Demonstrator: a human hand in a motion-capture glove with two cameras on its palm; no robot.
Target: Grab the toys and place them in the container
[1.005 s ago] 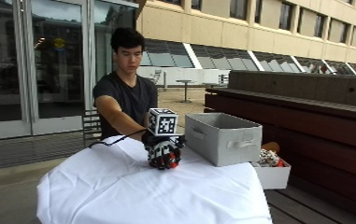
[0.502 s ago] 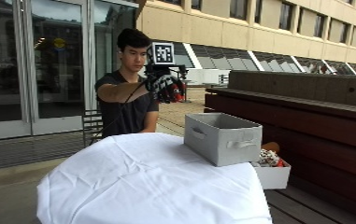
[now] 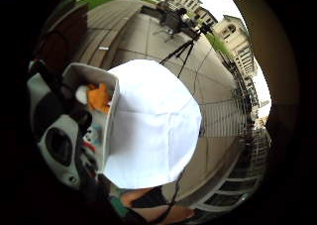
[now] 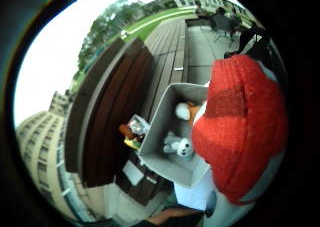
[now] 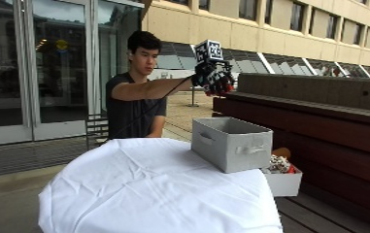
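Table [image 5: 139, 194], bin [image 5: 233, 143]; hand [image 5: 213, 77] grips red toy [image 4: 240, 132] (palm view).

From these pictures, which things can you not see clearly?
- Red toy: so close in the thumb side palm view that its shape is unclear; in the outside view the right hand covers most of it.
- Grey container: its wall hides its contents in the outside view.
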